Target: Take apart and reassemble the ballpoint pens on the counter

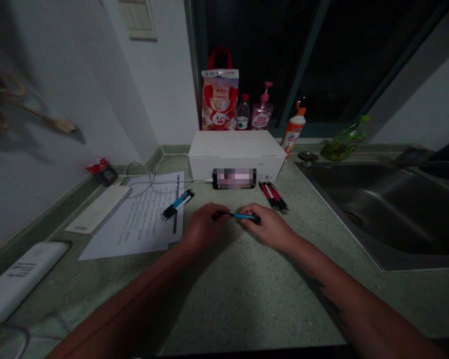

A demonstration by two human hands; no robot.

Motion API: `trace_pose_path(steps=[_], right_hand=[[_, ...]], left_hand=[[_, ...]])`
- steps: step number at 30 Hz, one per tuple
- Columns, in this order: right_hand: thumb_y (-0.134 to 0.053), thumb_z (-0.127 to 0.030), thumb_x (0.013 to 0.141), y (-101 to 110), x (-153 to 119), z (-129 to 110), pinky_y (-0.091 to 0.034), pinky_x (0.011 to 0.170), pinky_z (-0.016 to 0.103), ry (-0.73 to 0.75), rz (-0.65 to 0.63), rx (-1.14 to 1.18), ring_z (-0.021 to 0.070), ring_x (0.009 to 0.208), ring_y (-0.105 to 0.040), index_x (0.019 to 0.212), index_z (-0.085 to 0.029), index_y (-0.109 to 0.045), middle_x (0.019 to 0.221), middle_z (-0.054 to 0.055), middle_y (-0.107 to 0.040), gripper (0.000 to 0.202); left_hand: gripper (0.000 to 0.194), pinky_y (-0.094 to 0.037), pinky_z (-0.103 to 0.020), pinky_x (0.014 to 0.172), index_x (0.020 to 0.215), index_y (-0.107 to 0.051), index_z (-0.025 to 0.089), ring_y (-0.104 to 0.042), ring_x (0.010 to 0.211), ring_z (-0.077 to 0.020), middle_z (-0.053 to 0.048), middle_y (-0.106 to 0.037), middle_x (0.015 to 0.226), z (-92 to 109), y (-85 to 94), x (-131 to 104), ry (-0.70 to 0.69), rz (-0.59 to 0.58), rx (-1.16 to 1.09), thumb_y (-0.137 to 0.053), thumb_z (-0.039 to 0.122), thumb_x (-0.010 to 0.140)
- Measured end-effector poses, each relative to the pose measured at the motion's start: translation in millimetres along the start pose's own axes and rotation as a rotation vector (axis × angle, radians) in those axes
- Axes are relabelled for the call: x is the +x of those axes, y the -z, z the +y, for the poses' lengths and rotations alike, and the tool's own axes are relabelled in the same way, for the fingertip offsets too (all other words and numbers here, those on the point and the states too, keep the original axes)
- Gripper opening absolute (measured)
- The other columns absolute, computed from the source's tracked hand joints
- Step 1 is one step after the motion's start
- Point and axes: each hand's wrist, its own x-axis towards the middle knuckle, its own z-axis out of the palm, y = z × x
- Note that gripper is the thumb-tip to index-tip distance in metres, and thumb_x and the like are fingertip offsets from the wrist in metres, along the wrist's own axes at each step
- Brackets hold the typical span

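Over the middle of the counter, my two hands hold a blue and black pen (243,216) lying level between them. My left hand (204,227) is closed on its black end. Fingers of my right hand (269,225) pinch the blue barrel near its other black end. A thin stretch shows between the black and blue parts; whether they are fully joined I cannot tell. Several blue and black pens (177,203) lie on a printed sheet (142,219) to the left. Beyond my right hand, several red and black pens (273,195) lie side by side.
A phone (234,179) with a cable leans on a white box (237,149). Bottles and a snack bag (220,102) stand behind it. At right is a steel sink (377,257); at left, a white slab (99,208) and a power strip (26,271).
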Motion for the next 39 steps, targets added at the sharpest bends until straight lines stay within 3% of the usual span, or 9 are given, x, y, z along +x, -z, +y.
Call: trace_pose_path(steps=[5, 9, 16, 22, 28, 31, 35, 39], right_hand=[[-0.070, -0.029, 0.084, 0, 6, 8, -0.054, 0.077, 0.035, -0.070, 0.134, 0.294, 0.0204, 0.086, -0.070, 0.101, -0.021, -0.069, 0.097, 0.006, -0.076, 0.019], [-0.074, -0.039, 0.081, 1, 7, 10, -0.055, 0.070, 0.035, -0.142, 0.132, 0.450, 0.0194, 0.073, -0.070, 0.098, -0.020, -0.070, 0.083, 0.005, -0.075, 0.025], [-0.069, -0.039, 0.086, 2, 3, 4, -0.054, 0.068, 0.034, -0.121, 0.094, 0.398, 0.0186, 0.070, -0.069, 0.096, -0.018, -0.072, 0.078, 0.005, -0.075, 0.023], [-0.067, -0.036, 0.087, 2, 4, 1, -0.047, 0.069, 0.030, -0.105, 0.057, 0.230, 0.0179, 0.074, -0.063, 0.085, -0.021, -0.072, 0.079, 0.003, -0.072, 0.016], [-0.061, -0.044, 0.089, -2, 4, 1, -0.037, 0.057, 0.027, -0.200, -0.080, 0.346, 0.0144, 0.058, -0.049, 0.084, -0.020, -0.072, 0.063, -0.002, -0.056, 0.027], [-0.060, -0.045, 0.089, -3, 4, 1, -0.034, 0.055, 0.027, -0.236, -0.098, 0.369, 0.0131, 0.054, -0.044, 0.086, -0.020, -0.072, 0.059, -0.003, -0.052, 0.028], [-0.061, -0.045, 0.089, -2, 6, 2, -0.034, 0.055, 0.027, -0.230, -0.055, 0.370, 0.0131, 0.054, -0.044, 0.085, -0.020, -0.072, 0.060, -0.003, -0.054, 0.028], [-0.063, -0.044, 0.088, -1, 6, 3, -0.036, 0.057, 0.028, -0.194, -0.010, 0.313, 0.0146, 0.059, -0.050, 0.086, -0.021, -0.074, 0.063, -0.001, -0.059, 0.026]], left_hand=[[0.011, -0.058, -0.038, 0.083, 0.093, -0.075, 0.021, -0.073, 0.088, -0.0223, -0.005, -0.079, 0.095, 0, 2.2, 4, 0.120, 0.024, -0.071, -0.065, 0.019, 0.087], [0.012, -0.059, -0.039, 0.083, 0.092, -0.075, 0.022, -0.074, 0.088, -0.0223, -0.005, -0.079, 0.093, -1, 2.8, 5, 0.132, 0.008, -0.111, -0.067, 0.017, 0.084], [0.010, -0.058, -0.036, 0.081, 0.090, -0.075, 0.021, -0.073, 0.084, -0.0201, -0.003, -0.078, 0.088, -1, 2.0, 3, 0.133, -0.006, -0.183, -0.069, 0.018, 0.083], [0.010, -0.056, -0.032, 0.073, 0.084, -0.073, 0.021, -0.068, 0.079, -0.0177, -0.001, -0.073, 0.085, -7, 3.3, 4, -0.055, 0.080, -0.140, -0.070, 0.013, 0.079], [0.011, -0.055, -0.035, 0.082, 0.082, -0.073, 0.023, -0.067, 0.086, -0.0194, -0.002, -0.073, 0.086, -10, 7.2, 4, -0.246, 0.093, -0.117, -0.068, 0.013, 0.081], [0.013, -0.056, -0.035, 0.082, 0.090, -0.073, 0.022, -0.068, 0.087, -0.0191, -0.003, -0.073, 0.092, -8, 6.5, 4, -0.203, 0.061, -0.161, -0.068, 0.014, 0.081], [0.035, -0.057, -0.037, 0.086, 0.113, -0.069, 0.022, -0.071, 0.097, -0.0220, -0.007, -0.074, 0.111, -6, 5.1, 4, -0.044, 0.063, -0.224, -0.075, 0.023, 0.078], [0.021, -0.056, -0.034, 0.074, 0.100, -0.071, 0.020, -0.071, 0.078, -0.0202, -0.004, -0.075, 0.084, -4, 6.5, 4, 0.110, 0.016, -0.208, -0.058, 0.036, 0.093]])
